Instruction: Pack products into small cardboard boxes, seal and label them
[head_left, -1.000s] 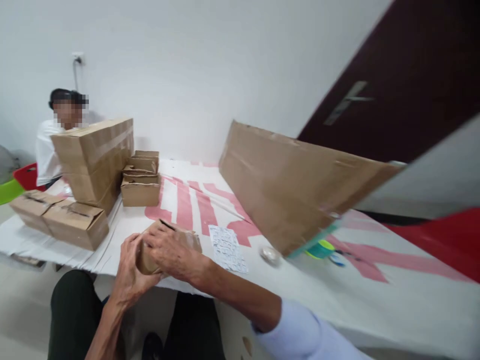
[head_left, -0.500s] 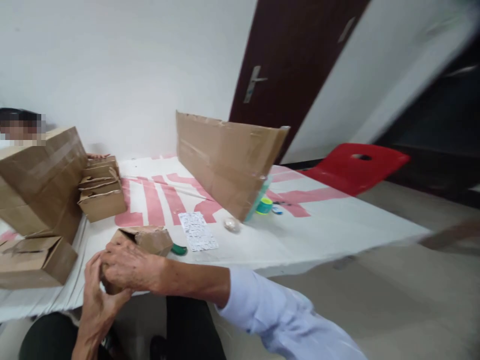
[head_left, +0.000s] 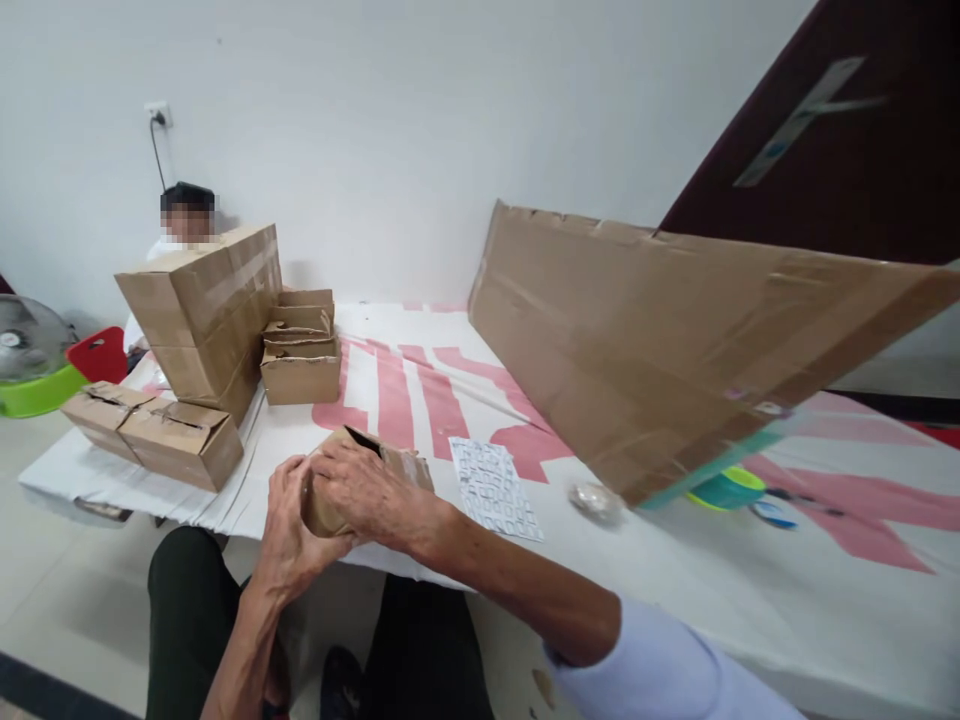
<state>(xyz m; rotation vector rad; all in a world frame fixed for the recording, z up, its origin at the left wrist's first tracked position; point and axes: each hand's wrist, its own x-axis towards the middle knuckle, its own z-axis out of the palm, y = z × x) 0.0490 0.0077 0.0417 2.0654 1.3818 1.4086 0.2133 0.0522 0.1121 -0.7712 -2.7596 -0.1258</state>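
A small brown cardboard box [head_left: 401, 466] with its top flap open rests at the near edge of the table [head_left: 660, 560]. My left hand [head_left: 289, 530] cups its near end from below, fingers curled round it. My right hand [head_left: 367, 490] lies over the top of the box and grips it, fingers pressed to the cardboard. A white sheet of small printed labels [head_left: 495, 487] lies flat just right of the box.
A big cardboard sheet [head_left: 660, 340] stands on edge across the table's right half. A tall taped carton [head_left: 202, 305] and several small boxes [head_left: 300, 350] stand at the left. A tape roll [head_left: 724, 488] lies beneath the sheet. Another person [head_left: 184, 225] sits behind the carton.
My head has swung back to the left, so the red chair and door have left the middle of the view. Both hands keep hold of the small box, which has barely moved.
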